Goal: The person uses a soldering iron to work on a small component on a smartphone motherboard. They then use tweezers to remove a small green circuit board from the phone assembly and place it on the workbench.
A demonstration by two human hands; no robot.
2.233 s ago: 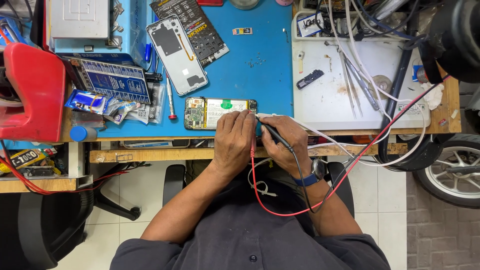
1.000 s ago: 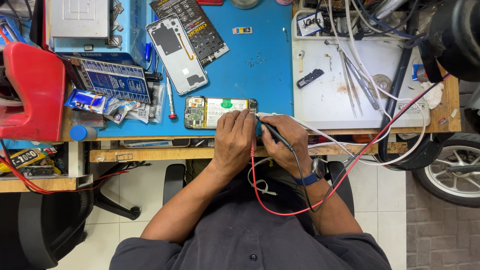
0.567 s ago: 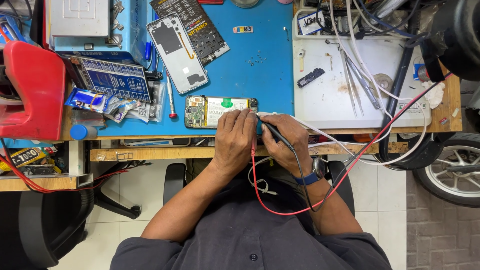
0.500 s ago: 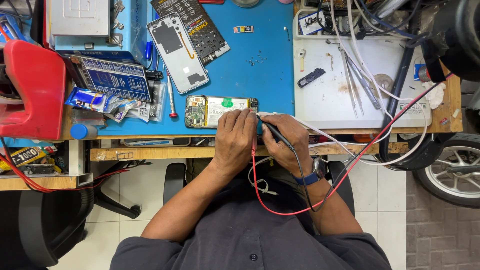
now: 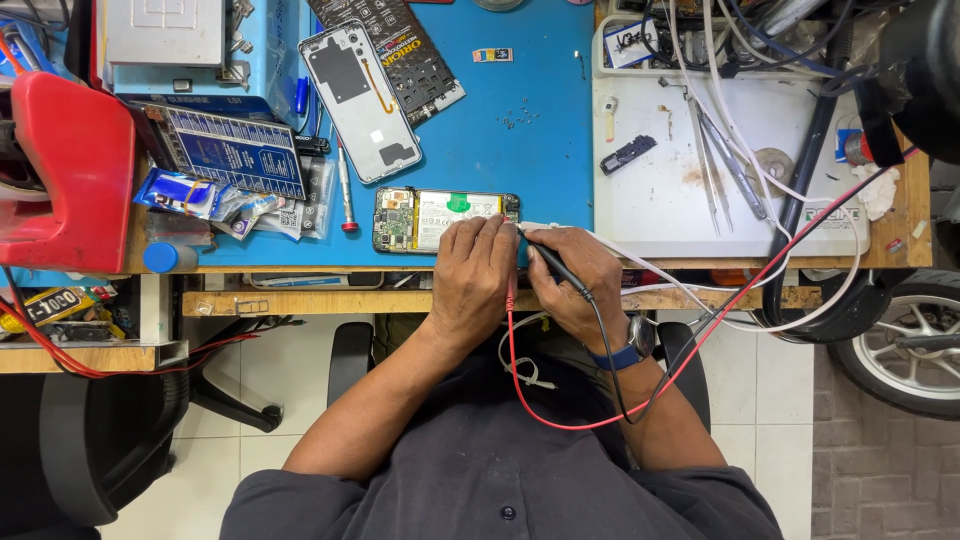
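While left hand [image 5: 470, 275] pins opened phone [image 5: 440, 218] at bench front edge, right hand [image 5: 572, 272] pinched on black probe [image 5: 556, 267]; keep tip steady, pressure light, w/o slipping.

Two hands – left hand [image 5: 473, 275], right hand [image 5: 575, 280] – one opened phone [image 5: 440, 218] under the grip, two test leads, one black probe [image 5: 556, 268], one red lead [image 5: 700, 345], one back cover [image 5: 358, 100] beyond – one wristwatch [image 5: 633, 345].
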